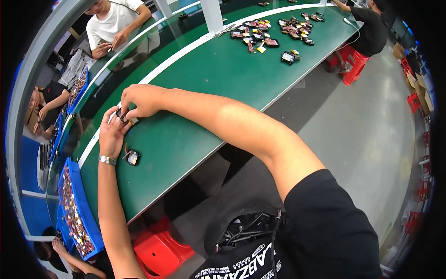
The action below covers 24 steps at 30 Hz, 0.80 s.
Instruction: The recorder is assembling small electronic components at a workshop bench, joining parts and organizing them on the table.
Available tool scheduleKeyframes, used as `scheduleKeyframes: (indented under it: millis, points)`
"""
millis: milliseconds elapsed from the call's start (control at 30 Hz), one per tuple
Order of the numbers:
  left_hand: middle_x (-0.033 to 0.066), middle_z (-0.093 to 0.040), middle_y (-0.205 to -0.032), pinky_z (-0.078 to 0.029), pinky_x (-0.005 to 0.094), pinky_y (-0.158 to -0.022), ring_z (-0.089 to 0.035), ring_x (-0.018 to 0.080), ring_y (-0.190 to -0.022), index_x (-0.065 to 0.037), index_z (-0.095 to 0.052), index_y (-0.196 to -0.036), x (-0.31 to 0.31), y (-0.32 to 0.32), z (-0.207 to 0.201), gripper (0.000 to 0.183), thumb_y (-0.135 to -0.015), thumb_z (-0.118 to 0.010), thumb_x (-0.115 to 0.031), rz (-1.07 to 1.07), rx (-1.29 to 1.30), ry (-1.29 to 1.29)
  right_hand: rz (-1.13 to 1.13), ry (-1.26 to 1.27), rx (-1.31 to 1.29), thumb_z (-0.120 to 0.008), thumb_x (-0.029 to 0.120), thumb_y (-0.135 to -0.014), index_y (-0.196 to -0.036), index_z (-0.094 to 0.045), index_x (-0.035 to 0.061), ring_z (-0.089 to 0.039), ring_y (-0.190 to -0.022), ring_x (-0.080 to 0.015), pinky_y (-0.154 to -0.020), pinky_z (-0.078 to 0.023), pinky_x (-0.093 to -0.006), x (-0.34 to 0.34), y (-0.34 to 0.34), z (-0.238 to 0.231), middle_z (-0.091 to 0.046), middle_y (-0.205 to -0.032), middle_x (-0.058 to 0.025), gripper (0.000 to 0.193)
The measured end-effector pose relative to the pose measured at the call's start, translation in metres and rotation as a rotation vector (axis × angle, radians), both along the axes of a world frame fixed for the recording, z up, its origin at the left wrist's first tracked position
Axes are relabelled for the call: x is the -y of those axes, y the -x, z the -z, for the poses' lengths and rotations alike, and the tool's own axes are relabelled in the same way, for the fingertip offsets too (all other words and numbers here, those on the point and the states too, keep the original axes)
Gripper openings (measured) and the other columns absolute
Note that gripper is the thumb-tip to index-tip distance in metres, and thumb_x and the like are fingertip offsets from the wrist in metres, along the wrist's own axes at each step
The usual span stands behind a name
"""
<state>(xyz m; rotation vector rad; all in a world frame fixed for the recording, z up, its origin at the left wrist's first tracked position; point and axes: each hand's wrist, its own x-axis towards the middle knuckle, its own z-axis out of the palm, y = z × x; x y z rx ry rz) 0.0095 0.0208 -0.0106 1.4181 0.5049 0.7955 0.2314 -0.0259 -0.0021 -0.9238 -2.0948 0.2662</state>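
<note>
Over the green work table (186, 79), my left hand (111, 133) holds a small black electronic module (121, 116) between thumb and fingers. My right hand (141, 100) reaches across from the right, its fingertips pinched on the same module. Fingers cover most of it; a pale yellowish bit shows at its lower right edge. Close to my left wrist, a second small black module (133, 157) with a short reddish wire lies on the table, touched by neither hand.
Piles of similar modules (253, 35) and wired parts lie at the far right. A blue bin (86, 209) full of small wired parts stands at the left. Red stools (162, 249) stand by the table. Co-workers (116, 23) sit across and further along. A white post (211, 16) rises beyond the table.
</note>
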Motion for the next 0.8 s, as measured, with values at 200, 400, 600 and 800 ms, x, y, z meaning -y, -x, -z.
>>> scheduleKeyframes:
  millis: [200,400,600,800]
  points:
    - [0.0091,-0.063,-0.116,-0.056,0.0359,-0.088,-0.064,0.0184,-0.103,-0.005,-0.046,-0.127,0.013,0.008,-0.008,0.036,-0.094,-0.059,-0.009,-0.017,0.049,0.027,0.016,-0.061,-0.015,-0.07,0.023,-0.075,-0.086,-0.074,0.0111,-0.058,-0.103,-0.0319,-0.092,-0.047,-0.0403,0.007,0.018,-0.002,-0.065,-0.104,-0.0125,0.017]
    - [0.0073,-0.062,-0.108,-0.059,0.0368,-0.082,-0.065,0.0192,-0.098,-0.004,-0.051,-0.119,0.023,0.004,0.002,0.03,-0.092,-0.062,-0.005,-0.069,0.126,0.166,-0.061,-0.069,-0.012,-0.069,0.019,-0.076,-0.082,-0.07,0.0077,-0.055,-0.1,-0.0312,-0.089,-0.046,-0.0403,0.003,0.019,-0.006,-0.062,-0.101,-0.0125,0.013]
    - [0.0115,-0.062,-0.116,-0.058,0.0372,-0.087,-0.064,0.0208,-0.105,-0.004,-0.051,-0.117,0.029,0.002,-0.006,0.025,-0.093,-0.059,-0.003,-0.065,0.129,0.202,0.067,0.048,-0.1,-0.068,0.013,-0.08,-0.089,-0.07,0.0063,-0.056,-0.11,-0.0282,-0.092,-0.047,-0.0379,0.023,0.03,-0.01,-0.061,-0.113,-0.0099,0.011]
    - [0.0121,-0.061,-0.121,-0.054,0.0382,-0.094,-0.062,0.0216,-0.111,-0.006,-0.051,-0.12,0.025,0.006,-0.005,0.025,-0.095,-0.057,-0.006,-0.002,0.155,0.284,0.151,0.034,-0.125,-0.071,0.01,-0.079,-0.089,-0.07,0.0061,-0.057,-0.108,-0.0256,-0.085,-0.052,-0.0356,0.026,0.034,-0.016,-0.06,-0.112,-0.0075,0.01]
